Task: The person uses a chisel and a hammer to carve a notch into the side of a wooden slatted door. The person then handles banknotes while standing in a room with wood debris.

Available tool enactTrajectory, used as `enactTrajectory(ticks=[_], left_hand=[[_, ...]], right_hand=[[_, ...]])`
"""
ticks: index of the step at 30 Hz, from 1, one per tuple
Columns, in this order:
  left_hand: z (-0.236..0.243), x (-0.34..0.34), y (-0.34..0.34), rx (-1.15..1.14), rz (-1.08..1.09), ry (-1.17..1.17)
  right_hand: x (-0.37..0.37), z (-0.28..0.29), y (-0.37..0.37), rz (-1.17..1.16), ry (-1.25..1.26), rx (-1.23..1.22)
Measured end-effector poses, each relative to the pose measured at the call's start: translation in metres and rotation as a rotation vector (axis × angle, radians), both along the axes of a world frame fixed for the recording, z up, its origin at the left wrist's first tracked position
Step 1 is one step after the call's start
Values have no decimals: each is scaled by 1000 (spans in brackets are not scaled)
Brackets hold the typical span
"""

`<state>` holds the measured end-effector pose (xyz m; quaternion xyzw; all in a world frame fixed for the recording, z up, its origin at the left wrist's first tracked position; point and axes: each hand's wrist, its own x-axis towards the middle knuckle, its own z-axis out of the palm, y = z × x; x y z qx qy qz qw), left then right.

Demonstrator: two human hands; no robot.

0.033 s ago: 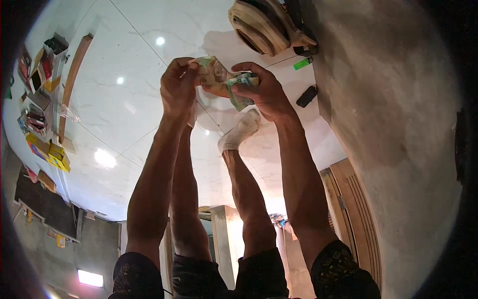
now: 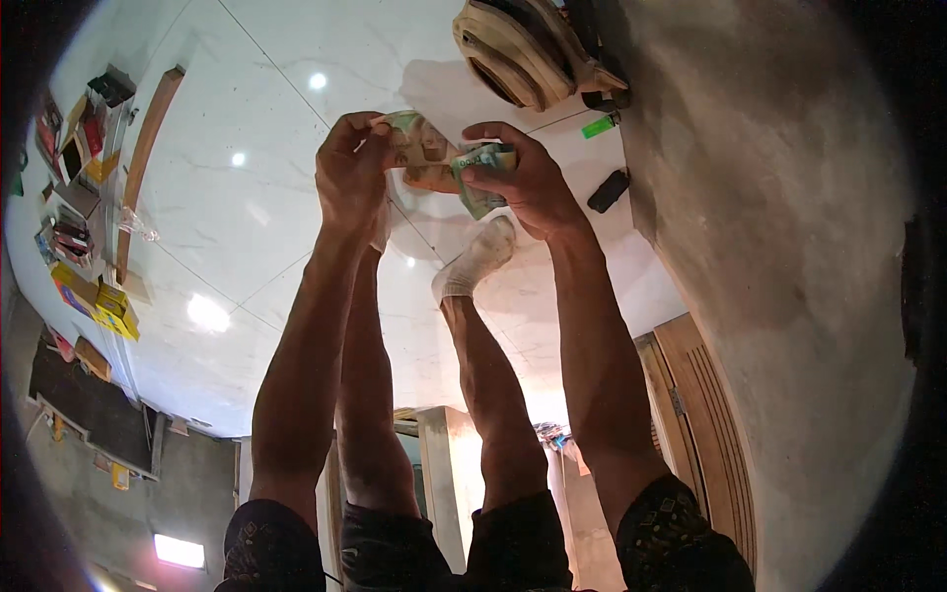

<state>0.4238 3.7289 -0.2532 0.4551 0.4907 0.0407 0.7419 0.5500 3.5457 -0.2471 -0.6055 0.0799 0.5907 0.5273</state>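
Both of my arms reach out over the pale tiled floor, with banknotes stretched between my hands. My left hand (image 2: 350, 168) is closed, pinching the left edge of a brownish-green banknote (image 2: 426, 141) between thumb and fingers. My right hand (image 2: 530, 183) grips a folded green banknote (image 2: 480, 189), its thumb pressed on top and the index finger raised. An orange-brown note (image 2: 430, 178) shows just below the first one, partly overlapped. How many notes the right hand holds I cannot tell. Below the money is my foot in a whitish sock (image 2: 478, 259).
A tan backpack (image 2: 513, 59) lies at the far right, near a green lighter (image 2: 598, 126) and a small black case (image 2: 608, 191). A rough wall (image 2: 779, 247) rises on the right. On the left are a wooden strip (image 2: 148, 148) and several small boxes, one yellow (image 2: 116, 311).
My hands are very slightly farther apart, the right one shifted a little to the right, and a bit more of the notes shows between them.
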Motion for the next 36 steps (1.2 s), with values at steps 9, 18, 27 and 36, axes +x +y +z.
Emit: enactTrajectory(ticks=[9, 18, 27, 36], left_hand=[[-24, -14, 29, -189, 101, -32], [-53, -7, 27, 204, -346, 83], [-95, 65, -58, 640, -849, 111], [-126, 67, -22, 810, -958, -155]], right_hand=[[1, -8, -6, -63, 59, -31], [20, -70, -8, 71, -962, -341], [33, -94, 24, 274, -1469, -480], [13, -109, 32, 351, -1537, -241]])
